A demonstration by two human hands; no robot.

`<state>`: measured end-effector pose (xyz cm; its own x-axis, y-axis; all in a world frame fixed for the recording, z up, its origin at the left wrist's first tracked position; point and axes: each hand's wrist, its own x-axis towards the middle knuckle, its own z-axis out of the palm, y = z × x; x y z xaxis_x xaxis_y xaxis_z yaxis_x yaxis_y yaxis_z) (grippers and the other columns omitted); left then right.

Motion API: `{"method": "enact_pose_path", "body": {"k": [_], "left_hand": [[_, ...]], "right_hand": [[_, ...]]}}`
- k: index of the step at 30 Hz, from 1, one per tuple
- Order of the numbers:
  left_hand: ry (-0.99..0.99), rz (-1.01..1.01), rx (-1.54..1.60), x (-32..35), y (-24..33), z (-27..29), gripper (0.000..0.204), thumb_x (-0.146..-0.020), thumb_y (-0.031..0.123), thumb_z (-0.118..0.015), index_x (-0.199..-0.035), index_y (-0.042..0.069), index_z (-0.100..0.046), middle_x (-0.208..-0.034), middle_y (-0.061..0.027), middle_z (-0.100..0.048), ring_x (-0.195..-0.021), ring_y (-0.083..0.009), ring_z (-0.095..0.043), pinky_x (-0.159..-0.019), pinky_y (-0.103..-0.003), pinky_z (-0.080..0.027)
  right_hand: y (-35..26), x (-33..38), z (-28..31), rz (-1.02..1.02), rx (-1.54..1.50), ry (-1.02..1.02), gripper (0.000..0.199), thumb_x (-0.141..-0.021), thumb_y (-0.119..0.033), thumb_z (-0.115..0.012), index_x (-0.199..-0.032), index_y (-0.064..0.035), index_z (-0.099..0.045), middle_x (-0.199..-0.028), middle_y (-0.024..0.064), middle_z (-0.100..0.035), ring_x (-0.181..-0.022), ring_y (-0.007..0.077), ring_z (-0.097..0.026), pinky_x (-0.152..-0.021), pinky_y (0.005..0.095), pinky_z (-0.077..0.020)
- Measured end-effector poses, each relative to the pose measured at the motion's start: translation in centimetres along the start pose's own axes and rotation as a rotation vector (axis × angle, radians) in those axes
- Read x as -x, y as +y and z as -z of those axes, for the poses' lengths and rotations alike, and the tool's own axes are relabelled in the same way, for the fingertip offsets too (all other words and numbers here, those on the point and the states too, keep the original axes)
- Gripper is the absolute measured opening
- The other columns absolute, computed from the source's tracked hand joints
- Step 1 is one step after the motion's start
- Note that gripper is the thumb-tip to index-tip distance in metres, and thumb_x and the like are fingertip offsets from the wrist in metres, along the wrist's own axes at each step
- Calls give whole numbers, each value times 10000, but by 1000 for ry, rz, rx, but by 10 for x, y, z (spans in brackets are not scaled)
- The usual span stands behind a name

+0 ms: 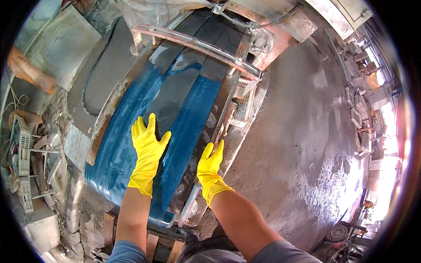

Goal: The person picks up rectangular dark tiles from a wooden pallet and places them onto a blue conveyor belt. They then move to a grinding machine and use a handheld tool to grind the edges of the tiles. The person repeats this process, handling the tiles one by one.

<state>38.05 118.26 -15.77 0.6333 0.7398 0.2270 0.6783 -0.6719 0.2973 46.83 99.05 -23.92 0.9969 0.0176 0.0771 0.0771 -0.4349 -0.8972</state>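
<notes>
Dark grey slabs (pixel 175 94) lie lengthwise on a wet blue belt (pixel 193 111), passing under a metal crossbar (pixel 197 44). I view the yellow-gloved left hand (pixel 148 144) at one slab's near end, its fingers spread wide and gripping nothing; contact I cannot tell. Near the right-hand side rail (pixel 222 99), the right hand (pixel 209 166) has its fingers parted, with nothing visibly held.

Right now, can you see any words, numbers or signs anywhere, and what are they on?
None that I can read.
The gloved left hand and right hand: no writing to be seen.
The blue surface and white basket: none I can make out.
The clutter on the far right: too small and blurred to tell.
</notes>
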Motion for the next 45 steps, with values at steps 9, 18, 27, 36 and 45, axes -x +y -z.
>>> {"method": "enact_pose_path", "body": {"k": [9, 18, 27, 36, 45], "left_hand": [[-5, -22, -32, -24, 4, -10, 881, -800, 492, -868, -1547, 137, -565, -1565, -392, -444, -1436, -574, -429, -1222, -599, -321], [-62, -68, 5, -44, 6, -15, 864, -768, 468, -897, -1524, 178, -594, -1546, -373, -477, -1423, -554, -457, -1211, -577, -348], [-53, -51, 61, -52, 12, -17, 827, -770, 461, -884, -1495, 181, -601, -1528, -396, -464, -1409, -558, -445, -1185, -611, -352], [-53, -30, 88, -45, 15, -9, 849, -768, 421, -897, -1515, 174, -579, -1594, -344, -424, -1477, -528, -397, -1254, -602, -270], [73, 196, 132, 130, -39, 54, 909, -797, 351, -883, -1559, 51, -489, -1605, -323, -427, -1476, -531, -391, -1250, -608, -273]], "right_hand": [[0, 4, 2, 5, 8, 13, 609, -1071, -170, -633, -1584, 57, -396, -1411, 282, -619, -1299, 367, -637, -1098, 396, -499], [4, 3, 1, 9, -18, 3, 618, -1084, -157, -618, -1609, 39, -358, -1420, 268, -607, -1306, 342, -628, -1110, 367, -482], [0, 4, 9, -16, 33, -67, 617, -1108, -212, -589, -1602, 65, -345, -1500, 305, -562, -1390, 370, -585, -1161, 389, -451], [-13, -2, 11, -82, 61, -100, 638, -1116, -309, -575, -1589, 71, -378, -1526, 264, -560, -1413, 350, -557, -1187, 398, -417], [-5, -5, 15, -86, -22, -109, 669, -1112, -359, -555, -1585, 82, -386, -1535, 296, -541, -1416, 399, -542, -1207, 422, -400]]}}
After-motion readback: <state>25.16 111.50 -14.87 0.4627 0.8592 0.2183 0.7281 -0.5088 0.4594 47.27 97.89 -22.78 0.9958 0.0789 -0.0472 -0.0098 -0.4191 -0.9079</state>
